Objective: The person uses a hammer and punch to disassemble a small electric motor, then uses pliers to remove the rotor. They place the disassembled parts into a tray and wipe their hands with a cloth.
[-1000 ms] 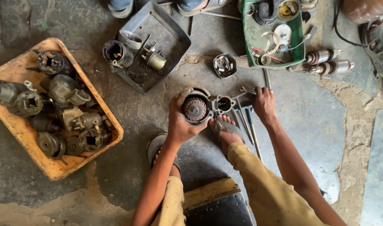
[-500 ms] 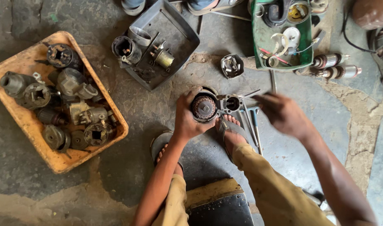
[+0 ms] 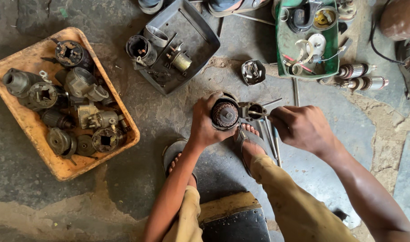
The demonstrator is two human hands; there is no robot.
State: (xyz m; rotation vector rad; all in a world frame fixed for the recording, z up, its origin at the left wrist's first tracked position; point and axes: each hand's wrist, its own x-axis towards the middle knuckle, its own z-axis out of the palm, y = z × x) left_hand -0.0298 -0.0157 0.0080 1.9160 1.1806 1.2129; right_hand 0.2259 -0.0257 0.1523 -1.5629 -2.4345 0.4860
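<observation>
Left hand [image 3: 206,123] curled in a firm grip, fingers wrapped, forearm running straight up from below. Right hand [image 3: 301,127] closed too, knuckles up, wrist bent inward, arm stretching in from the lower right corner.

Starter motor [image 3: 229,113] between both hands — parts crate [image 3: 32,130] far left, tray [image 3: 200,42] behind

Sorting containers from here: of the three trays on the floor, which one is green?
The green plastic tray at the top right, holding small parts and wires; the orange tray sits left, the grey metal tray top centre.
</observation>
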